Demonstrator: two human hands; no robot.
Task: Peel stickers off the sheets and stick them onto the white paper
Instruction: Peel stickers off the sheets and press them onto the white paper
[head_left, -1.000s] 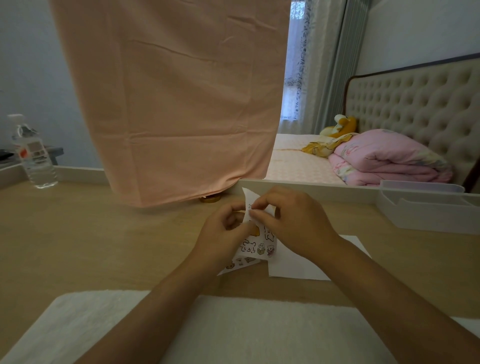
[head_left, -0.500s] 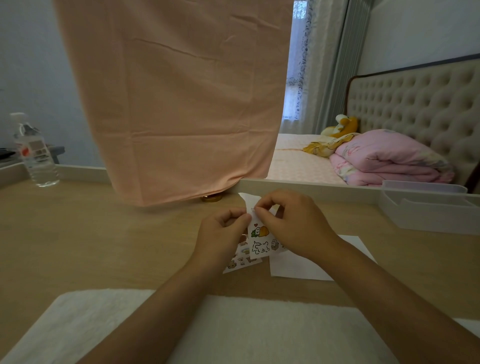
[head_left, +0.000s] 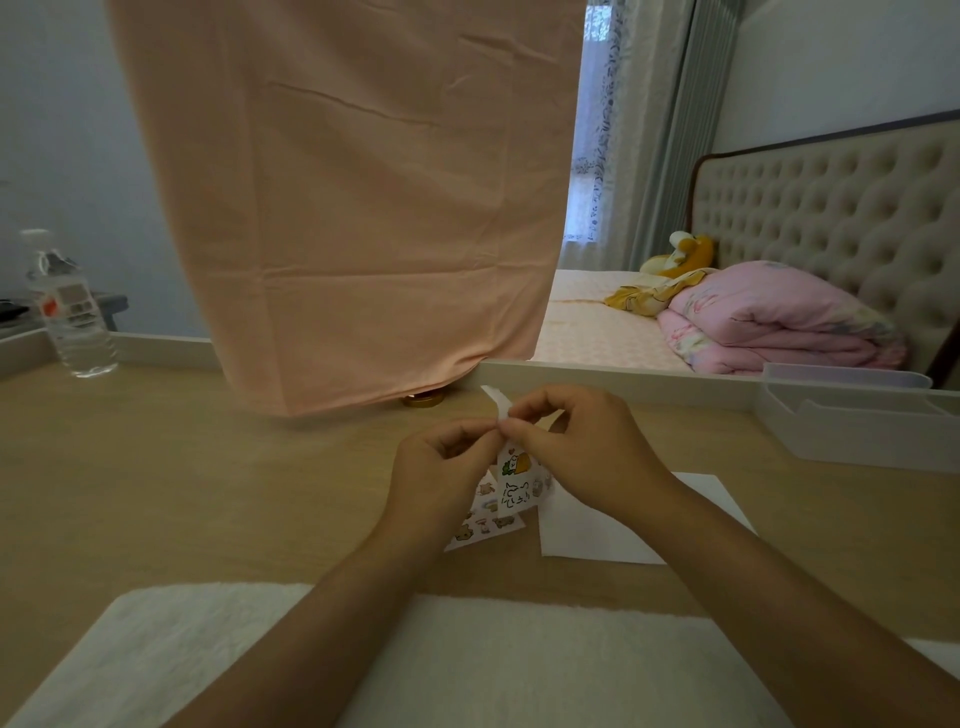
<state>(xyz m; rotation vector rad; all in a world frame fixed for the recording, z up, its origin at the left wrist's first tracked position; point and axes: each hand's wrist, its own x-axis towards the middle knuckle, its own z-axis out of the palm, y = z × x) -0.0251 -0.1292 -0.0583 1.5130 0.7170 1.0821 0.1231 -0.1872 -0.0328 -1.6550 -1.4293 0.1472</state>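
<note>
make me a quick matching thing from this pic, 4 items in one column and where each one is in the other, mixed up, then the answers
Things:
1. water bottle
2. white paper
3. held sticker sheet
4. pink quilt

Places:
A. folded on the bed
B. pinched between both hands above the desk
C. standing at the desk's far left
D. flat on the desk under the right wrist

Pairs: 1-C, 2-D, 3-B, 4-A

Dim, soft daylight from the window (head_left: 592, 119), muted colours, faint shadows, wide-angle bending at edges, slight softness
</note>
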